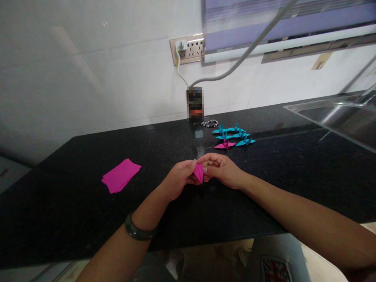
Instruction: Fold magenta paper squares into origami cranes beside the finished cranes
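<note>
1 glossy dark bangle [138,232] on the left arm [148,211]; greyish trousers [283,247], 1 flag-like patch [275,270].

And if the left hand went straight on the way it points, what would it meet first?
Beyond the folded pink paper in its grasp, the left hand would probably meet the right hand, though depth between them is hard to judge.

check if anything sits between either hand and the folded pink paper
Nothing visible does: the left hand and right hand both hold the folded pink paper directly. The pink crane stands beyond the right hand, not between.
</note>
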Motion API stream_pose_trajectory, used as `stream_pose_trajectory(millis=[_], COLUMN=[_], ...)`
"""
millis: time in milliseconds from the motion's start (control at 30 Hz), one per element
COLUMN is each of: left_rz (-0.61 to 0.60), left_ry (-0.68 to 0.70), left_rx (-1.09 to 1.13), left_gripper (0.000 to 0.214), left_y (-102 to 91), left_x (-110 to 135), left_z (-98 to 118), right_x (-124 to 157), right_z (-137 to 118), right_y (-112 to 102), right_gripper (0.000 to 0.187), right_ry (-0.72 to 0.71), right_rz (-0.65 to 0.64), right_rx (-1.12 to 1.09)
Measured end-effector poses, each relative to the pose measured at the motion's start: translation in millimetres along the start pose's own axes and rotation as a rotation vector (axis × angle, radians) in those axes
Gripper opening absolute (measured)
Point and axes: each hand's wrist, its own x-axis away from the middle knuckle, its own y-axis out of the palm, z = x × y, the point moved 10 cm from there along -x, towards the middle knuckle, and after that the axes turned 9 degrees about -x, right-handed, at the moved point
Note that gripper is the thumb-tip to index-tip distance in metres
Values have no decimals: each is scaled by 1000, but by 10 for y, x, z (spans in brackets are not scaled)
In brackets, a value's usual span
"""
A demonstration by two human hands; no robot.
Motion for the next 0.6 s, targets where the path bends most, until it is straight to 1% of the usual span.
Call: stream_pose_trajectory(millis=[100, 167, 267, 367, 500, 600], left_rz=[-2, 16, 101, 165, 123, 114], left_ry=[1, 17, 83, 160, 185, 193], left_rx=[-23, -23, 25, 50, 18, 28], left_gripper=[36, 34, 25, 21, 17, 16], left_y=[18, 15, -56, -121, -89, -91], left_x=[0, -1, 2, 21, 26, 23], left_z=[9, 33, 108, 189, 215, 213], right_x=[-1, -1, -2, -8, -14, -11], right_z=[-23, -52, -91, -96, -76, -141], right_y=[0, -6, -18, -53, -126, -152], right_gripper=[27, 26, 24, 24, 22, 18], right_ry=[-26, -53, -83, -74, -48, -115], right_rz=[3, 15, 35, 67, 114, 119], right_rx=[51, 66, 70, 67, 54, 153])
